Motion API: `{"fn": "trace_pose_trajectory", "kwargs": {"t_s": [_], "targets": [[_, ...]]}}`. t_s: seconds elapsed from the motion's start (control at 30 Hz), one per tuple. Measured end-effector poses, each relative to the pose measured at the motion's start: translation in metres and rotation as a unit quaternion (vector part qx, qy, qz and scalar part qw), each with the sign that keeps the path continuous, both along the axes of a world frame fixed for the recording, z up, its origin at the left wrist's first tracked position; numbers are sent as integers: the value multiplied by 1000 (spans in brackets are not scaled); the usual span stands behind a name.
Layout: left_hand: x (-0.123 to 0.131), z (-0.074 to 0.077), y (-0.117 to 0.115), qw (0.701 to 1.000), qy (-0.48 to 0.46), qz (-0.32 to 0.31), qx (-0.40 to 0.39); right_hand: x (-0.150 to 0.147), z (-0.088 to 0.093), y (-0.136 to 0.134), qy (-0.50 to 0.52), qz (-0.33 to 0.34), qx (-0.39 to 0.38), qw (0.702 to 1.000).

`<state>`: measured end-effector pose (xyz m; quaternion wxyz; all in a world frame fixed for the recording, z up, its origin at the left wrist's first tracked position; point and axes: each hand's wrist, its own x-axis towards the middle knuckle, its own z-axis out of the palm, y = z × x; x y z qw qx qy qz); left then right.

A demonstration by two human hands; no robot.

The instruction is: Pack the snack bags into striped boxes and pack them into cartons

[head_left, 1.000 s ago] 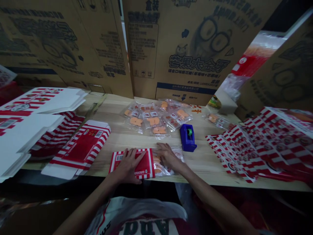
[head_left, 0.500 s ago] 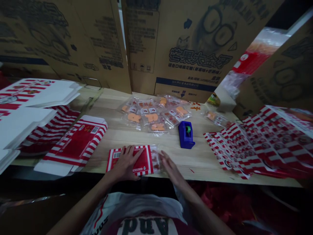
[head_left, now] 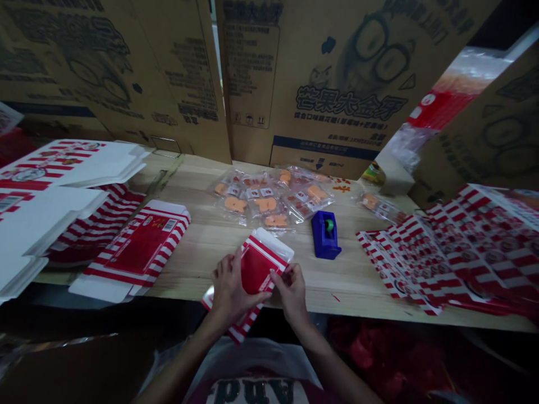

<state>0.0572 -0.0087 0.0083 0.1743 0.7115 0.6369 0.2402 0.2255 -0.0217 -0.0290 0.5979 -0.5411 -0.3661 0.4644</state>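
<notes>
Both my hands hold a small red-and-white striped carton (head_left: 256, 264) lifted off the wooden table (head_left: 202, 241) and tilted, its open white flap pointing away from me. My left hand (head_left: 229, 286) grips its left side with the fingers wrapped over the red face. My right hand (head_left: 290, 286) pinches its right edge. Beyond the carton lies a pile of clear packets with orange sweets (head_left: 269, 199). A blue tape dispenser (head_left: 325, 234) stands to the right of the carton.
Flat striped cartons lie at the left (head_left: 135, 247) and in stacks at the far left (head_left: 63, 168). More striped flats are fanned out at the right (head_left: 442, 252). Large brown shipping boxes (head_left: 328, 84) wall the table's back. A lone packet (head_left: 377, 207) lies at right rear.
The carton lay flat on the table under my left hand, with my right hand beside it on a packet. Now both hands have raised and turned it, with the flap open.
</notes>
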Motion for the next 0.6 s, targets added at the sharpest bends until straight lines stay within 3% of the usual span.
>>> {"fn": "trace_pose_trajectory", "kwargs": {"t_s": [0.1, 0.23, 0.4, 0.5, 0.6], "targets": [[-2, -12, -2, 984, -169, -26, -49, 16, 0, 6, 40, 43, -20, 998], [-10, -31, 1, 921, -366, -74, -110, 31, -3, -1, 18, 146, -29, 989], [-18, -40, -1, 918, -368, -87, -117, 32, -11, -17, -132, 143, -5, 981], [-21, -34, 3, 915, -351, -140, -143, 36, -9, -17, -177, 162, 17, 971], [-18, -26, 10, 927, -322, -153, -116, 39, -4, -11, -192, 166, 56, 966]]}}
